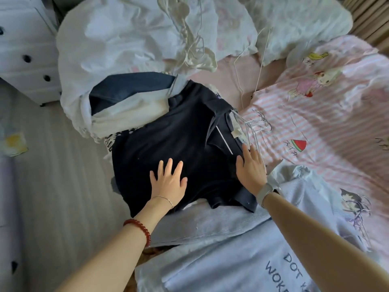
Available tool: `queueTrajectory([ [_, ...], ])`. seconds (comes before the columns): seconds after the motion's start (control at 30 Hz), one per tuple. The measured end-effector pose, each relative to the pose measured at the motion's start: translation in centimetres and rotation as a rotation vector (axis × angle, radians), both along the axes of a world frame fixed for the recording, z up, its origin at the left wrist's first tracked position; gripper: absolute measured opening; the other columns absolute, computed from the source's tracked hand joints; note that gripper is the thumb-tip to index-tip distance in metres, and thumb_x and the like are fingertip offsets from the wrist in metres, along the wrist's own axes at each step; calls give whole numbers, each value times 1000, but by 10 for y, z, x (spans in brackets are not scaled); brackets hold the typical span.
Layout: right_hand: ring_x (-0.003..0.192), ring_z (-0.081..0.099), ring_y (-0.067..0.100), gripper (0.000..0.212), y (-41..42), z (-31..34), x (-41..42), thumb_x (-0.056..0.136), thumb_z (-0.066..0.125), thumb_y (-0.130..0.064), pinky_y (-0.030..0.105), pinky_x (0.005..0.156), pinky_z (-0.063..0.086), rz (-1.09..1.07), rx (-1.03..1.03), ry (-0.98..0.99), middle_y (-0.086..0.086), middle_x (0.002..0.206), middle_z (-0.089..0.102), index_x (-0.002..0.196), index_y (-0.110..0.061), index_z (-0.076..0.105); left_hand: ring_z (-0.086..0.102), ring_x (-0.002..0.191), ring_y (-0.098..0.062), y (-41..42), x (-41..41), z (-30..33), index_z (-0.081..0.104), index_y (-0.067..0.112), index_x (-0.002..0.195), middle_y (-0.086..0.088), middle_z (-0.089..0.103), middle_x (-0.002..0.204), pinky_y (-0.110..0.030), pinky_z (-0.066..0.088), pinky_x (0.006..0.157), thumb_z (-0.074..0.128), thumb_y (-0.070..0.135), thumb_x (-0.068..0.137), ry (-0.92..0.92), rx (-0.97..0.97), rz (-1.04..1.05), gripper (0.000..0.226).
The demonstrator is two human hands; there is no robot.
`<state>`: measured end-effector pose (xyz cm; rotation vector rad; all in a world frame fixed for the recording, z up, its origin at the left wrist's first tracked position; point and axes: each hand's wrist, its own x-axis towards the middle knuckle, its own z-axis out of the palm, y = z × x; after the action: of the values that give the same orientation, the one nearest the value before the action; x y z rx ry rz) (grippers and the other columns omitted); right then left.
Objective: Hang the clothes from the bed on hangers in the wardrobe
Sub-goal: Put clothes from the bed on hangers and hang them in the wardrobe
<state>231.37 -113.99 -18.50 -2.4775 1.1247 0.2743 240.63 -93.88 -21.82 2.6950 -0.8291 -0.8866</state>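
A dark navy shirt (179, 133) lies spread on top of a pile of clothes at the bed's edge. My left hand (168, 182) rests flat on its lower part with the fingers spread. My right hand (251, 167) lies flat on the shirt's right edge, fingertips next to a bunch of silver wire hangers (255, 127). A white-and-navy garment (126, 98) sits to the left of the shirt. A light blue garment with printed letters (242, 260) lies nearest to me.
A pink striped bed sheet (326, 123) with cartoon prints covers the bed on the right. More wire hangers (248, 66) lie near the white pillows (294, 24). A white drawer unit (23, 49) stands at the left on grey floor (52, 165).
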Motion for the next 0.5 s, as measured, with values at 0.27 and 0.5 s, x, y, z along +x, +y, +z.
queueTrajectory([
  [0.27,142,10,22,48,84,91,-33,98,28,-19,45,115,13,181,-44,-172,6,153,20,145,-17,22,5,143,-27,40,-31,112,16,22,147,-6,12,155,-51,9,112,33,32,98,-371,-112,55,52],
  [0.5,142,9,21,45,183,159,-125,97,30,-19,46,116,8,389,12,-258,3,151,24,143,-16,28,48,121,-37,146,-154,180,52,9,128,-16,49,134,-52,42,93,59,19,86,-530,-286,256,44],
])
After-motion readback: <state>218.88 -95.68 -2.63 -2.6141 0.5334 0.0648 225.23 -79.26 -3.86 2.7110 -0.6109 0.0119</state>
